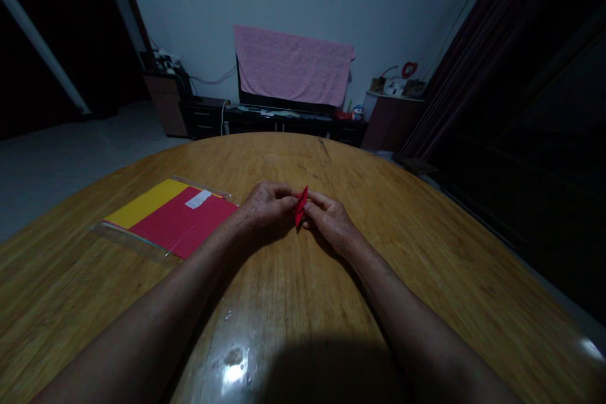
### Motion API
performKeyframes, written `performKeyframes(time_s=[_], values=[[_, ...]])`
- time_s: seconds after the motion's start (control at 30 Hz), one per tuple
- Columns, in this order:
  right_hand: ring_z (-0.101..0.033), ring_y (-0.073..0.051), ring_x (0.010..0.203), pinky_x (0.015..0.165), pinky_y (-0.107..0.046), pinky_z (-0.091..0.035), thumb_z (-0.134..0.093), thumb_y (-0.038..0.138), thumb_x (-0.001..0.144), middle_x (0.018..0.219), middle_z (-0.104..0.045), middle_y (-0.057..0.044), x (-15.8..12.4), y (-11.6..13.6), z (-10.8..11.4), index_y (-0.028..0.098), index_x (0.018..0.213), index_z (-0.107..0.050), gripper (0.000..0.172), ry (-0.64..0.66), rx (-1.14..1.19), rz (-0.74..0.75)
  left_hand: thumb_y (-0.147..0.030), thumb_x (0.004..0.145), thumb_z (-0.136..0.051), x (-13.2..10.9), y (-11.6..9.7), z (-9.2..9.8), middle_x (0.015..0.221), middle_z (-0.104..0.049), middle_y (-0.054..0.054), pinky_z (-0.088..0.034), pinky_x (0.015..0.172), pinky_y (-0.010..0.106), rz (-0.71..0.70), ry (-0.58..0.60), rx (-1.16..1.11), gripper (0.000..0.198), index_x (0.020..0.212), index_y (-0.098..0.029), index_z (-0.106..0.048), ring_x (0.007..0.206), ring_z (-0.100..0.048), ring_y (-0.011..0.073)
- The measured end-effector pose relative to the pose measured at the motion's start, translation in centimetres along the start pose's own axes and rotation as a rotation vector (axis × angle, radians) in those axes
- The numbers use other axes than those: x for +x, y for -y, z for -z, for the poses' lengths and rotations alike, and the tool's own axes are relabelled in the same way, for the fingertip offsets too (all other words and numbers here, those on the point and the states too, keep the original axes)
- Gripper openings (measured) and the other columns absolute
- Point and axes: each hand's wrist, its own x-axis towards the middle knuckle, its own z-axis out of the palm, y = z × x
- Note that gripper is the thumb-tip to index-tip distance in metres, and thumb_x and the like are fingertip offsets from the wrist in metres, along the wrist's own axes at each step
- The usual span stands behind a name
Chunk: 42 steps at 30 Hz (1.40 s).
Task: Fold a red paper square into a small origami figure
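Observation:
A small piece of folded red paper (300,207) is held upright over the middle of the table, narrow and pointed at its top and bottom. My left hand (269,207) grips it from the left, thumb and fingers closed on its side. From the right, my right hand (330,219) pinches it between thumb and fingers. Parts of the paper are hidden behind my fingertips. To the left of my left hand lies a clear plastic packet of coloured paper (163,211), with yellow and red sheets showing and a white label on top.
The round wooden table (407,246) fills the foreground. Beyond it stands a low dark cabinet (206,118) with a television under a pink cloth (293,66). A side cabinet (392,120) with small items is at the right, near a dark curtain (449,82).

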Motion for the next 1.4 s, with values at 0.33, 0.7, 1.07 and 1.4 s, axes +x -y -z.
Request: performKeyframes(time_s=[0.33, 0.7, 1.07, 1.4], values=[[-0.053, -0.01, 0.06, 0.053, -0.022, -0.036, -0.065, 0.03, 0.073, 0.072, -0.064, -0.001, -0.6, 0.3, -0.4, 0.018, 0.11, -0.068, 0.039, 0.077, 0.118, -0.015, -0.012, 0.072, -0.068, 0.1, -0.1, 0.3, 0.056, -0.061, 0.001, -0.044, 0.052, 0.022, -0.007, -0.004, 0.02, 0.002, 0.073, -0.013, -0.067, 0.05, -0.058, 0.0104], [-0.045, -0.008, 0.051, 0.049, -0.022, -0.033, -0.06, 0.029, 0.075, 0.066, -0.06, 0.001, 0.0, -0.4, -0.3, 0.015, 0.103, -0.072, 0.033, -0.027, -0.078, 0.05, -0.009, 0.073, -0.062, 0.0, -0.1, 0.0, 0.054, -0.061, 0.001, -0.042, 0.049, 0.021, 0.019, -0.037, 0.042, 0.007, 0.071, -0.014, -0.065, 0.048, -0.057, 0.0106], [-0.06, -0.014, 0.068, 0.063, -0.025, -0.046, -0.057, 0.025, 0.077, 0.078, -0.069, -0.003, 0.4, -0.9, -0.1, 0.018, 0.101, -0.074, 0.03, -0.03, -0.17, 0.115, -0.006, 0.071, -0.067, -0.6, -1.7, -0.8, 0.052, -0.056, -0.003, -0.038, 0.046, 0.02, 0.037, -0.16, 0.136, 0.024, 0.093, -0.015, -0.065, 0.043, -0.051, 0.0085], [-0.052, -0.011, 0.052, 0.049, -0.023, -0.037, -0.056, 0.027, 0.075, 0.062, -0.065, -0.003, 0.3, -0.6, 0.2, 0.017, 0.082, -0.075, 0.023, -0.073, -0.364, 0.012, -0.004, 0.072, -0.06, 0.3, -0.6, -0.1, 0.048, -0.056, 0.0, -0.037, 0.045, 0.021, 0.134, -0.115, 0.136, 0.017, 0.085, -0.013, -0.068, 0.041, -0.049, 0.0091]])
